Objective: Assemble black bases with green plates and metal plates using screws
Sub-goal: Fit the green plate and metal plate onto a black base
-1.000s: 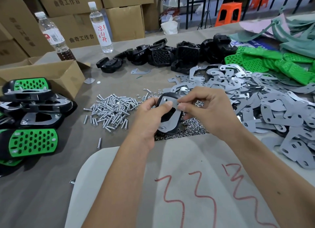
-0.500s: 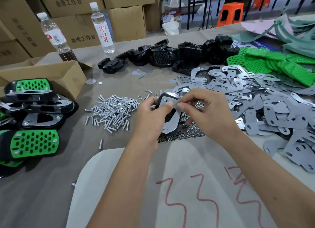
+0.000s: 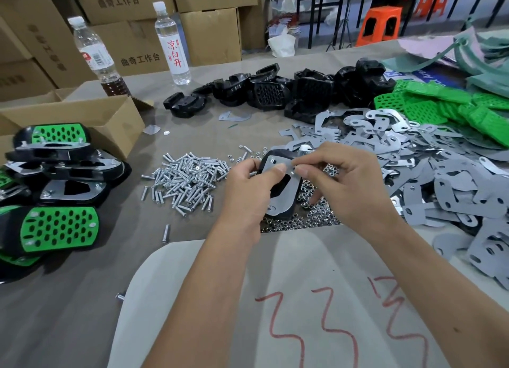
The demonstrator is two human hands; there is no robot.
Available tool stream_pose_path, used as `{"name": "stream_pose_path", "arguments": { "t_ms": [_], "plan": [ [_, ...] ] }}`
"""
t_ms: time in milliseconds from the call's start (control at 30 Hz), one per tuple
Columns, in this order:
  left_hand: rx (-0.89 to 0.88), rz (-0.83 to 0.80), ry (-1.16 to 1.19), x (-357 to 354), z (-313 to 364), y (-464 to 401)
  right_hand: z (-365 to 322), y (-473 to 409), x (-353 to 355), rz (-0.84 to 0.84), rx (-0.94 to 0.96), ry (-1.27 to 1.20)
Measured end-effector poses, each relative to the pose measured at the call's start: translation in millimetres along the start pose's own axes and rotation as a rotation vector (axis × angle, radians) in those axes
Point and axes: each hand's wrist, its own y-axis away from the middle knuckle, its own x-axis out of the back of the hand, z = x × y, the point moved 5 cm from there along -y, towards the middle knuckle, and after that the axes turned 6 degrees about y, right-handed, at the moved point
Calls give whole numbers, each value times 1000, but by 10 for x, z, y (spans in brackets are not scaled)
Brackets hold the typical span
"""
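Fingertips (image 3: 301, 171) of my right hand (image 3: 349, 186) pinch the metal plate (image 3: 286, 190) lying on the black base (image 3: 275, 158) gripped in my left hand (image 3: 248, 191), above the nuts (image 3: 316, 216). Bottle (image 3: 172, 41) reads 凉白开; boxes (image 3: 132, 53) read 曲奇工作台.

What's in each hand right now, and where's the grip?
Left hand grips the black base along its left edge; right hand pinches the metal plate at its upper right corner.

1. The screws (image 3: 187, 179) are shiny silver metal
2. The metal plates (image 3: 429, 180) look dull grey and smooth
3. The black bases (image 3: 278, 92) are smooth plastic
4. The green plates (image 3: 446, 106) are bright plastic with holes
5. The boxes (image 3: 209, 34) are brown cardboard
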Motion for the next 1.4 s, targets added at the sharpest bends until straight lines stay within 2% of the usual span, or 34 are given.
{"name": "stream_pose_path", "arguments": {
  "t_ms": [167, 333, 500, 633, 733, 867, 1067, 1400],
  "plan": [
    [21, -69, -37, 43, 6, -7, 38, -29, 13, -142, -36, -20],
    [32, -84, -25, 59, -7, 9, 16, 24, 23, -41, -64, -95],
    [10, -87, -26, 39, -15, 4, 12, 43, 18, 43, -50, -36],
    [13, -83, -22, 56, -12, -5, -14, 27, 2, -78, -1, 8],
    [34, -109, -32, 77, -13, 3, 13, 10, 21, -160, -46, -42],
    [37, -138, -19, 85, 0, 22, -11, 35, 16, -96, -84, -126],
    [0, -101, -25, 78, 4, 24, -27, 65, -1, 8, -95, -71],
    [8, -103, -29, 96, 22, 17, -38, 45, -41, -103, -63, -100]
  ]
}}
